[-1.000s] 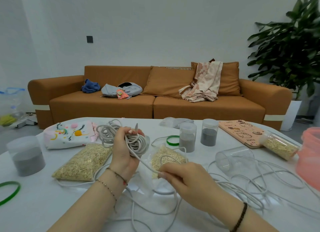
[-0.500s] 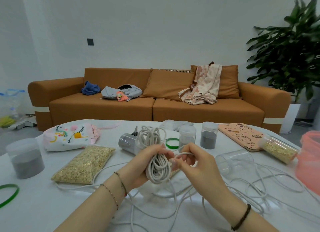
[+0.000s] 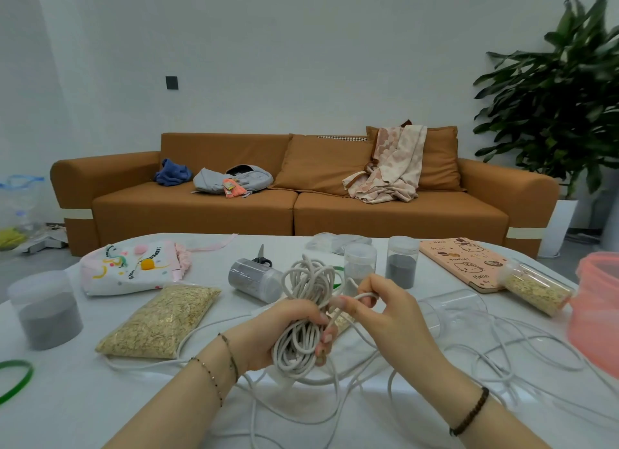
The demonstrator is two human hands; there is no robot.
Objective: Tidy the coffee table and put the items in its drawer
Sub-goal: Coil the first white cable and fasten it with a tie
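Rope coil (image 3: pixel 296 344) in left fingers (image 3: pixel 326 338), beside right fingers (image 3: pixel 348 304)

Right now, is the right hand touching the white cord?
Touching. The head view shows the right hand pinching a strand of the white cord, next to the coil that the left hand grips.

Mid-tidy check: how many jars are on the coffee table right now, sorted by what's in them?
Grey-filled jars: 4
Oat-filled jar: 1
Empty jar: 1
Total: 6
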